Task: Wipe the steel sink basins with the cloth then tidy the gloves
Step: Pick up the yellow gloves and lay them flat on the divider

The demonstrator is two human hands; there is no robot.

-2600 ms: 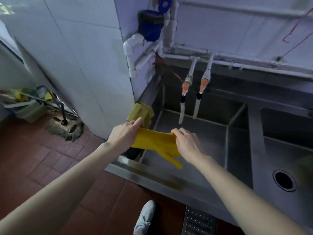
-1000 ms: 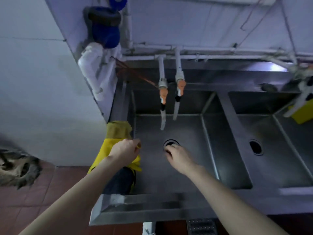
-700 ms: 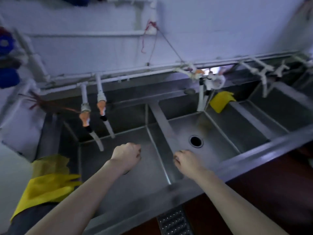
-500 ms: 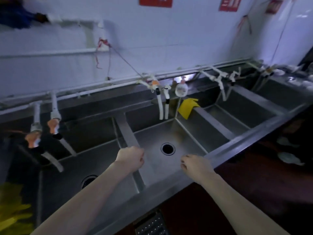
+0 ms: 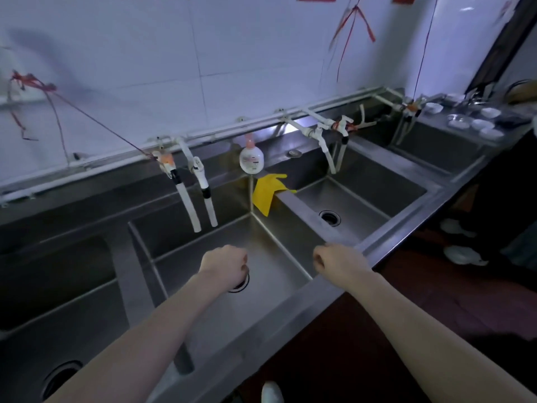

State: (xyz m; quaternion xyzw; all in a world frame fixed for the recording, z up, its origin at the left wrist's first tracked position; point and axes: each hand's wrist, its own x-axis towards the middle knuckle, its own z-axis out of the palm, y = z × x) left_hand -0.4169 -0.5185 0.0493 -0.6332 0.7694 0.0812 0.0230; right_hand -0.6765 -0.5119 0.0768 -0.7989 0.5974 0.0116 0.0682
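Observation:
A long steel sink unit [image 5: 316,298] with several basins runs along the white tiled wall. A yellow glove [image 5: 266,189] is draped over the divider between two basins, below a soap bottle. My left hand [image 5: 223,264] is a loose fist above the middle basin, over its drain. My right hand [image 5: 338,261] is curled shut above the front end of that divider, well short of the yellow glove. Neither hand holds anything. No cloth is in view.
A white pump soap bottle [image 5: 251,158] stands on the back ledge. Taps with white hoses [image 5: 197,196] hang over the basins. Several white bowls [image 5: 479,123] sit on the far right counter. My shoe [image 5: 271,392] shows on the dark red floor.
I laid the yellow glove I was holding at the left end of the sink, then turned right along it. That glove is out of view, and both hands are empty.

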